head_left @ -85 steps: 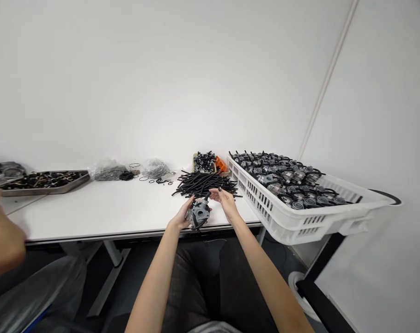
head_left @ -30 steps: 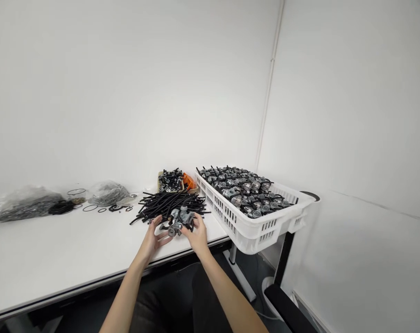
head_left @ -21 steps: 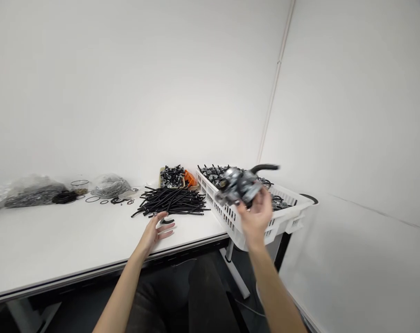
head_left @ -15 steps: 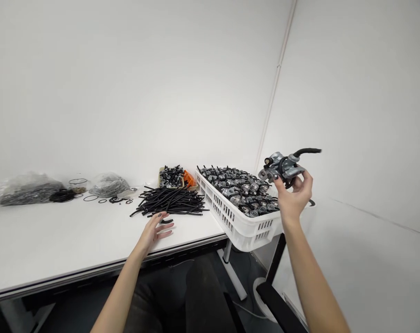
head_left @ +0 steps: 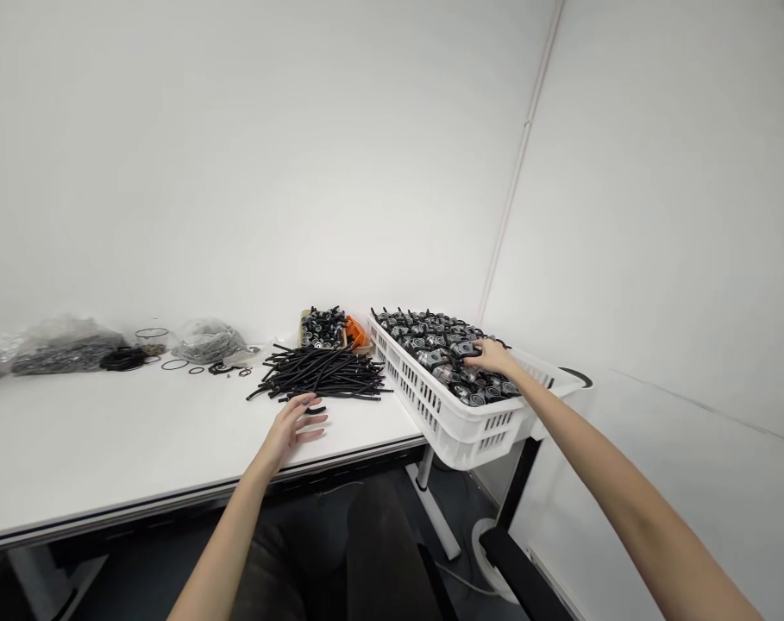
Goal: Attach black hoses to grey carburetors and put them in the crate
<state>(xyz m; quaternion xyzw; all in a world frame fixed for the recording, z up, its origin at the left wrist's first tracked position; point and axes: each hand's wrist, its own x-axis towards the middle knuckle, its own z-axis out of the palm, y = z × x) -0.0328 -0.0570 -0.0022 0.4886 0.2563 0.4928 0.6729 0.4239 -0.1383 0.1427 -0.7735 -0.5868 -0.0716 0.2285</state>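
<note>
Over at the white plastic crate point(head_left: 456, 431), the right hand point(head_left: 488, 354) sits on packed carburetors point(head_left: 430, 349); from here I can't tell if its fingers grip one. The left hand point(head_left: 294, 429) lies open on the table point(head_left: 107, 448), fingers spread, near black hoses point(head_left: 320, 375).

No text, label, brand, number or sign can be read in this view; the carburetors point(head_left: 434, 354) in the white plastic crate point(head_left: 456, 435) are too small for any marking to be made out.
</note>
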